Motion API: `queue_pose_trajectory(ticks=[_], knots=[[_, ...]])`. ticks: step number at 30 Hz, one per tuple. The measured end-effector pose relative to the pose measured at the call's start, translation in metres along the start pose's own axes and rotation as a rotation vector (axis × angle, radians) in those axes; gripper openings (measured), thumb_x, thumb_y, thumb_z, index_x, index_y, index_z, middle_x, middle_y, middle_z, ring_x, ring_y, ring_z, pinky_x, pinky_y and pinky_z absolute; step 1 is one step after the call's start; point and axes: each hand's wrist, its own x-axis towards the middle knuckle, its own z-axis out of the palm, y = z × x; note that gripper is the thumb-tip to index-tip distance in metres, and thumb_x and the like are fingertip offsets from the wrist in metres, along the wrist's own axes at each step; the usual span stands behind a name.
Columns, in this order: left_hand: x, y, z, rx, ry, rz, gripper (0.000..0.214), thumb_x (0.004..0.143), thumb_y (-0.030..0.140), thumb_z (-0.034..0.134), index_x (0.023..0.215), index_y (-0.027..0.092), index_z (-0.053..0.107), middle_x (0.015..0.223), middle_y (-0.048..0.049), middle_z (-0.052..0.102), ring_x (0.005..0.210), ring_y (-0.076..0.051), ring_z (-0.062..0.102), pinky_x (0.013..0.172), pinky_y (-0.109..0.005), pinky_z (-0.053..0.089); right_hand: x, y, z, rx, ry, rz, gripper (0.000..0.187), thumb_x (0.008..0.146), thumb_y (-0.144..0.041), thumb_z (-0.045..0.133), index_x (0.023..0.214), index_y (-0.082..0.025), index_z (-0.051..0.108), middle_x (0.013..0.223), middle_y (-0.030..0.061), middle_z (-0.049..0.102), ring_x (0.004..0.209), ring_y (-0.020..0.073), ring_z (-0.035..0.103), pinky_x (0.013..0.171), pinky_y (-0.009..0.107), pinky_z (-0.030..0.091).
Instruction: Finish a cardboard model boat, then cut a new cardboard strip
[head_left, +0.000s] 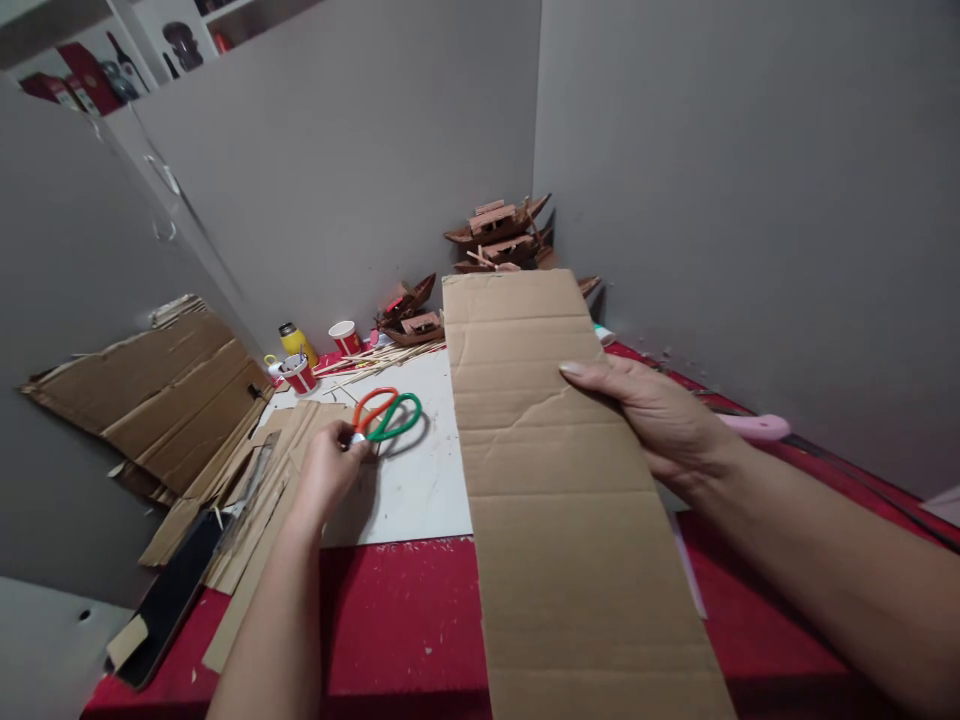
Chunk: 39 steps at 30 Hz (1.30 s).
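A long strip of corrugated cardboard [562,560] with fold lines across it is held up in my right hand [660,420], thumb on its near face and the other fingers hidden behind. To its left, my left hand [335,462] is closed on a pair of scissors [394,418] with one orange and one green handle loop. It grips them around the pivot and blades, so the loops point away to the right. The scissors are just above a white board [420,500] on the table.
Cardboard pieces [180,400] lean and lie at the left, beside a black tray-like object [169,600]. Paper cups [298,375], a yellow bottle [295,340], thin sticks [390,356] and brown model boats [499,225] stand along the back wall. A pink-handled tool [757,427] lies at right on the red table [397,620].
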Motion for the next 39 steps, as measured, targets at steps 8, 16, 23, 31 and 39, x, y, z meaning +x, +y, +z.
queue_pose_trajectory(ticks=[8,16,23,31,39], knots=[[0.019,-0.038,-0.010,0.166,0.163,-0.220,0.021,0.071,0.031,0.062,0.083,0.014,0.064,0.081,-0.0117,0.068,0.074,-0.025,0.062,0.062,-0.031,0.040,-0.003,0.001,0.006,0.107,-0.043,0.099,0.018,0.071,-0.020,0.069,0.088,-0.017,0.068,0.078,0.0072,0.074,0.059,0.0190,0.069,0.055,0.026,0.057],[0.019,-0.040,-0.013,0.254,0.135,-0.251,0.020,0.070,0.032,0.063,0.084,0.018,0.065,0.089,-0.0141,0.071,0.084,-0.029,0.064,0.067,-0.034,0.042,-0.003,0.007,0.006,0.055,-0.101,0.075,0.027,0.066,-0.028,0.075,0.089,-0.017,0.068,0.078,0.0056,0.074,0.060,0.0194,0.069,0.057,0.029,0.056],[0.013,-0.030,-0.027,0.157,0.261,-0.234,0.033,0.070,0.044,0.062,0.088,0.017,0.066,0.093,-0.0213,0.068,0.101,-0.042,0.057,0.081,-0.049,0.040,-0.002,0.015,0.007,0.010,-0.171,0.057,0.031,0.066,-0.036,0.077,0.089,-0.017,0.068,0.074,0.0031,0.073,0.061,0.0166,0.067,0.058,0.027,0.054],[-0.016,0.036,-0.002,-0.798,0.036,0.021,0.051,0.078,0.060,0.054,0.101,0.015,0.063,0.078,-0.0046,0.066,0.064,-0.014,0.060,0.057,-0.024,0.046,-0.011,0.024,0.019,-0.012,-0.312,0.040,0.037,0.068,-0.041,0.075,0.096,-0.019,0.068,0.084,0.0033,0.073,0.070,0.0198,0.069,0.067,0.031,0.054],[-0.032,0.082,0.007,-1.168,-0.024,0.009,0.021,0.068,0.035,0.076,0.078,0.018,0.067,0.057,0.0058,0.054,0.041,-0.003,0.035,0.042,-0.016,0.030,-0.008,0.027,0.020,0.026,-0.360,-0.003,0.044,0.065,-0.045,0.076,0.097,-0.014,0.067,0.085,0.0054,0.073,0.077,0.0201,0.067,0.071,0.033,0.053]])
